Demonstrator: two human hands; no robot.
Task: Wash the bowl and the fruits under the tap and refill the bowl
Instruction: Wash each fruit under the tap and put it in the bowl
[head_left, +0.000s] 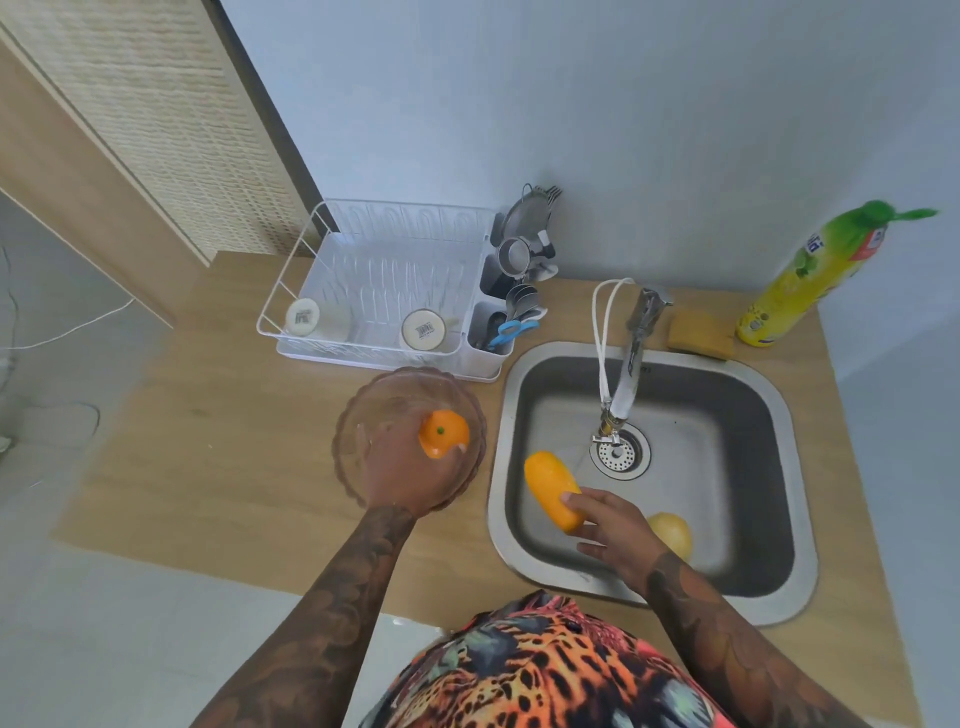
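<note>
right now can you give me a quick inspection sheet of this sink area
surface: wooden counter with a steel sink set in it; tap over the drain, no running water discernible.
job's things: clear bowl on the counter left of the sink; orange over the bowl; long yellow-orange fruit and a pale yellow fruit in the sink.
clutter: dish rack holding two cups and utensils; sponge; green-and-yellow bottle.
hands: left hand holds the orange; right hand grips the long fruit.
cables: white cord on the floor at left; white hose loop by the tap.
surroundings: pale wall, slatted wooden panel.
</note>
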